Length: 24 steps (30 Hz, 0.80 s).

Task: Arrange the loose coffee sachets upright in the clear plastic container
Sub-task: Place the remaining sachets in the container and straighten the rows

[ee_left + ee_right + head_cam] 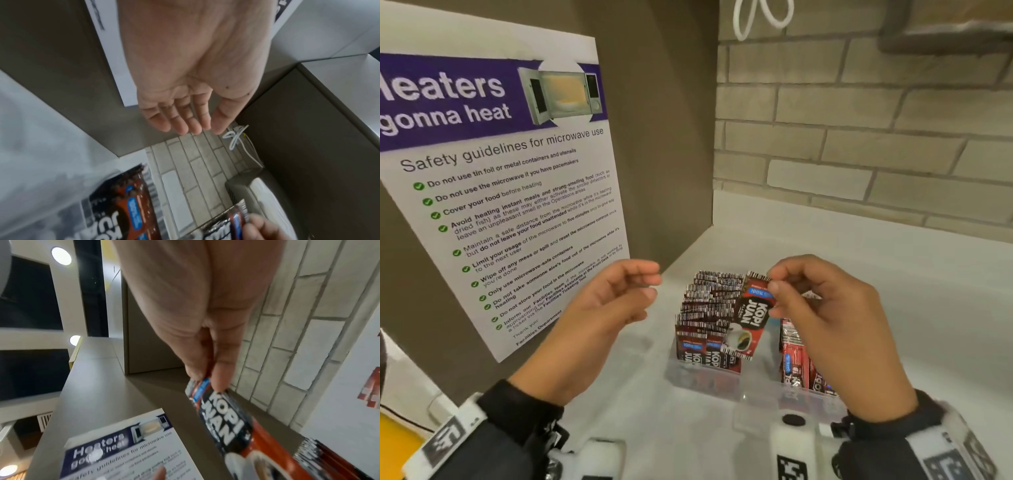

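Note:
A clear plastic container [709, 380] sits on the white counter, with several red-and-black coffee sachets [707, 308] standing upright in its left part and a few more sachets [796, 356] leaning at its right side. My right hand [825, 315] pinches one sachet [751, 317] by its top corner and holds it above the container; the same sachet [224, 421] hangs from thumb and fingers in the right wrist view. My left hand [606, 308] hovers left of the container, fingers relaxed, holding nothing; its empty palm [185, 73] shows in the left wrist view.
A microwave safety poster [493, 192] hangs on the brown panel at the left. A brick wall [859, 137] runs behind the white counter [893, 274]. A white cable [760, 17] hangs at the top.

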Each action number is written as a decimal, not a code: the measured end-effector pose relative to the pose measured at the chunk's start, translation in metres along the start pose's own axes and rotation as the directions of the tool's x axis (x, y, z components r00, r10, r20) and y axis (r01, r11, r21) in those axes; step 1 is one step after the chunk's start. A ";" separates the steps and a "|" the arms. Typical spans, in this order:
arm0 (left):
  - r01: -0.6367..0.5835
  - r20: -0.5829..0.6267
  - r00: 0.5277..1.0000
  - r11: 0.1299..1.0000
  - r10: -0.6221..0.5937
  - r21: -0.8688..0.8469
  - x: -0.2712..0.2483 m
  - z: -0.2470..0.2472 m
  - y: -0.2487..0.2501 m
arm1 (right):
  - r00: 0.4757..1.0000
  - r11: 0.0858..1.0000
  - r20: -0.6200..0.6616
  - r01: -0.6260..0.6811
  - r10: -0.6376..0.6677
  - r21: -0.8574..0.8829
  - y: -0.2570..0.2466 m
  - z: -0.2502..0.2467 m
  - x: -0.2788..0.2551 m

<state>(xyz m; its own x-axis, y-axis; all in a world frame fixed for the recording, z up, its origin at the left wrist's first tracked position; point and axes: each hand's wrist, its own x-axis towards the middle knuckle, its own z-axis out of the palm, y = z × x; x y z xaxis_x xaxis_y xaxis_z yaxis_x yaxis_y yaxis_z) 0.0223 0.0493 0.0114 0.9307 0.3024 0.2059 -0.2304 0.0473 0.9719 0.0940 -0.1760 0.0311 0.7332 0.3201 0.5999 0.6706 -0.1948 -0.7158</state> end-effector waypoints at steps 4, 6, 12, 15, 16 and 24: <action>0.027 -0.055 0.998 0.999 -0.029 -0.032 -0.003 -0.010 -0.003 | 0.991 0.986 0.128 0.044 -0.023 -0.163 0.009 0.013 -0.003; 0.036 -0.071 0.997 0.999 -0.038 -0.025 -0.004 -0.010 -0.006 | 0.984 0.973 0.169 0.084 -0.047 -0.215 0.012 0.021 -0.005; 0.070 -0.053 0.996 0.998 -0.070 -0.006 -0.006 -0.011 -0.016 | 0.968 0.969 0.249 0.049 0.013 -0.242 0.022 0.041 -0.013; 0.085 -0.040 0.996 0.996 -0.085 0.005 -0.005 -0.010 -0.022 | 0.963 0.973 0.263 0.012 0.051 -0.232 0.028 0.050 -0.016; 0.092 -0.036 0.995 0.996 -0.092 0.010 -0.004 -0.009 -0.024 | 0.962 0.974 0.265 -0.003 0.064 -0.225 0.029 0.052 -0.017; 0.122 -0.052 0.991 0.990 -0.126 -0.067 0.008 -0.002 -0.039 | 0.925 0.913 0.033 -0.380 0.380 0.147 0.025 0.033 -0.016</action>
<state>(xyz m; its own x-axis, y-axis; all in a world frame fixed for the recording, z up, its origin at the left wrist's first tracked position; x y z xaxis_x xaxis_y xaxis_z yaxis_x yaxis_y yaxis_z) 0.0379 0.0515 -0.0250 0.9362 0.3433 0.0757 -0.1334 0.1478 0.9800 0.0947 -0.1554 -0.0082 0.9288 0.2524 0.2712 0.3172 -0.1634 -0.9342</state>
